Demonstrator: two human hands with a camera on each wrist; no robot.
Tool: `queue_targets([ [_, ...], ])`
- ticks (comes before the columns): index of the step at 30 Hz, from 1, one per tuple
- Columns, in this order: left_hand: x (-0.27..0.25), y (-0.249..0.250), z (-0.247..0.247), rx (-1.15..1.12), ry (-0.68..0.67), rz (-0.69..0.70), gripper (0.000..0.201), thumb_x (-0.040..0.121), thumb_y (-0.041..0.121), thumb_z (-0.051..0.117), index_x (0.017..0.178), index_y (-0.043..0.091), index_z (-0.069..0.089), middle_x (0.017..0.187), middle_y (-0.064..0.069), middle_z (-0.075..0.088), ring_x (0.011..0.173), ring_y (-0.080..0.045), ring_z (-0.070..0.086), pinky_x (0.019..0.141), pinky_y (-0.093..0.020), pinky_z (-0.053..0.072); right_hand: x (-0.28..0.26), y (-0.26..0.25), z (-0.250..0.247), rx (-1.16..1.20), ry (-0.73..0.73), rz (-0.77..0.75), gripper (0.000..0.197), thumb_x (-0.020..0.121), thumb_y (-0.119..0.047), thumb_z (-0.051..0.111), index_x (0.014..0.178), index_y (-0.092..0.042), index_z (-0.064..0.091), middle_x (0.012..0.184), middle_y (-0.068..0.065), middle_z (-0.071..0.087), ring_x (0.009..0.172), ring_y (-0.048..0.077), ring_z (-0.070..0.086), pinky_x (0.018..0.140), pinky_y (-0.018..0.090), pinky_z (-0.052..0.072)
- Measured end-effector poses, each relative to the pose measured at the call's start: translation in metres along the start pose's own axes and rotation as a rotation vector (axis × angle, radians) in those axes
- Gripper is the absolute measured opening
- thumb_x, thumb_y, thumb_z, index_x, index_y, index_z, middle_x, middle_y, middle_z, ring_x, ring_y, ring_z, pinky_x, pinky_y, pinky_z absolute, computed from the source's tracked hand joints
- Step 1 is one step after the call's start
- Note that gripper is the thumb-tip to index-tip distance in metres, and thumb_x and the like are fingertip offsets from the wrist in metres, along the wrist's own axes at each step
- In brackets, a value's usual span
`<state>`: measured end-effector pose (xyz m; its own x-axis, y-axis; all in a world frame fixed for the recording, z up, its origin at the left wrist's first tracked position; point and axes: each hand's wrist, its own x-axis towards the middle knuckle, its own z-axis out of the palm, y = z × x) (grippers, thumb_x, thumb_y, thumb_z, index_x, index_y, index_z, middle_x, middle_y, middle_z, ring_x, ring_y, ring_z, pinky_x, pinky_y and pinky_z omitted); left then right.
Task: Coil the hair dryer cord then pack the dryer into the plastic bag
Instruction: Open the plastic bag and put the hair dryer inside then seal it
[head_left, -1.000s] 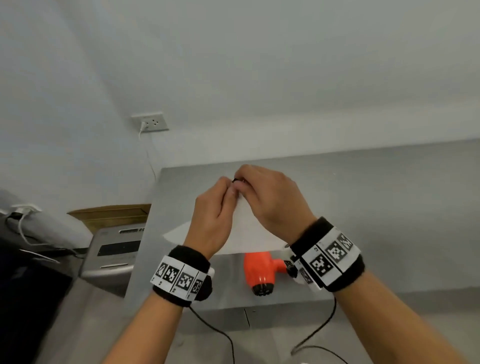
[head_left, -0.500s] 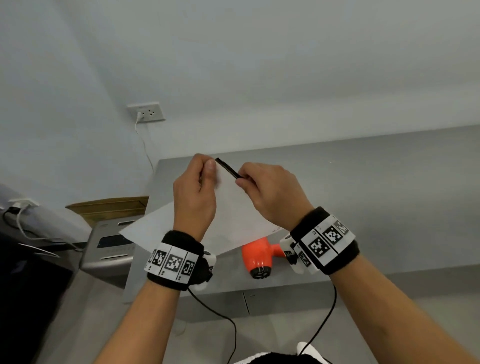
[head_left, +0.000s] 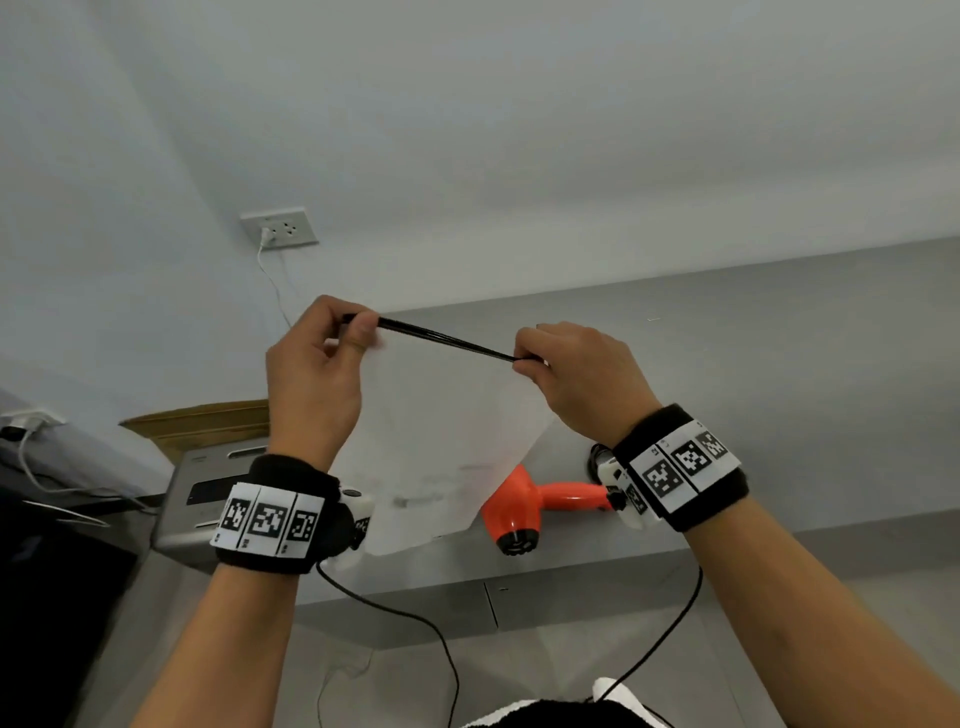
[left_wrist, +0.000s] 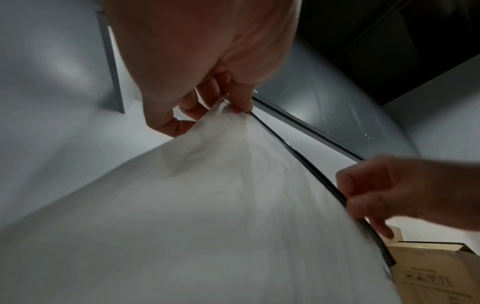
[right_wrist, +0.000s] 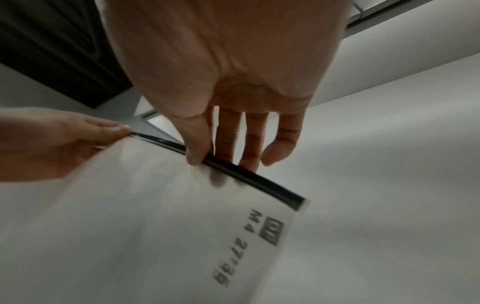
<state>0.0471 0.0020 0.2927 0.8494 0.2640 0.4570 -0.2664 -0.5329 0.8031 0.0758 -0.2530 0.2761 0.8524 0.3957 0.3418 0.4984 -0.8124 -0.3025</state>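
**A:** Start at the left. What is the left hand (head_left: 311, 384) doing?

**B:** Its thumb and forefinger pinch the left end of the black zip strip (head_left: 447, 340) and hold the plastic bag (head_left: 441, 457) up in the air above the table (head_left: 779, 364).

**A:** Is the mouth open?

**B:** I cannot tell. The strip runs taut between the hands. If each pinch traps both lips together, I'd expect pulling to stretch the strip, not part it.

**A:** And the right hand (head_left: 576, 379)?

**B:** It clamps the strip between thumb and fingers, short of the bag's right corner. The film looks limp and slick, so if either pinch slips the bag would swing down.

**A:** Where is the dryer?

**B:** The orange hair dryer (head_left: 519, 512) lies on its side on the table near the front edge, outside the bag. Something dark by its handle looks like the coiled cord (head_left: 597, 457), mostly hidden behind the right wristband.

**A:** What is the main risk?

**B:** Both hands are busy. If one lets go to fetch the dryer, the mouth will probably sag shut. The coil could also loosen when lifted and catch on the rim.
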Motion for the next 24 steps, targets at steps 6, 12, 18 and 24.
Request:
queue_targets([
  [6,0.000,-0.012,-0.007,0.020,-0.036,-0.065,0.011,0.100,0.025,0.063,0.091,0.019,0.066,0.081,0.009,0.070,0.084,-0.009,0.061,0.079,-0.024,0.046,0.000,0.042,0.003,-0.103,0.016,0.108,0.011,0.099,-0.030,0.053,0.095,-0.022,0.060,0.083,-0.006,0.060,0.086,0.022,0.056,0.064,0.037,0.049],
  [12,-0.007,-0.004,-0.027,-0.016,-0.497,-0.163,0.016,0.097,0.030,0.065,0.085,0.022,0.071,0.082,0.007,0.074,0.081,-0.010,0.065,0.085,-0.033,0.046,0.014,0.055,-0.026,-0.085,0.194,0.030,0.012,0.099,-0.021,0.057,0.098,-0.015,0.067,0.092,-0.001,0.062,0.079,0.023,0.058,0.060,0.041,0.053],
  [18,-0.002,0.043,-0.017,0.169,-0.684,-0.027,0.013,0.097,0.039,0.063,0.097,0.030,0.072,0.092,0.009,0.076,0.084,-0.006,0.071,0.079,-0.025,0.053,0.024,0.020,-0.040,-0.161,0.218,-0.270,0.008,0.093,-0.008,0.064,0.100,-0.010,0.068,0.098,0.004,0.064,0.079,0.025,0.061,0.051,0.035,0.051],
  [24,-0.033,0.051,0.024,0.116,-0.797,0.024,0.015,0.100,0.026,0.062,0.087,0.021,0.070,0.071,0.003,0.068,0.058,-0.012,0.061,0.067,-0.032,0.054,0.035,0.028,-0.038,-0.089,0.284,-0.227,0.009,0.092,-0.005,0.064,0.100,-0.007,0.069,0.099,0.007,0.063,0.083,0.029,0.062,0.056,0.042,0.055],
])
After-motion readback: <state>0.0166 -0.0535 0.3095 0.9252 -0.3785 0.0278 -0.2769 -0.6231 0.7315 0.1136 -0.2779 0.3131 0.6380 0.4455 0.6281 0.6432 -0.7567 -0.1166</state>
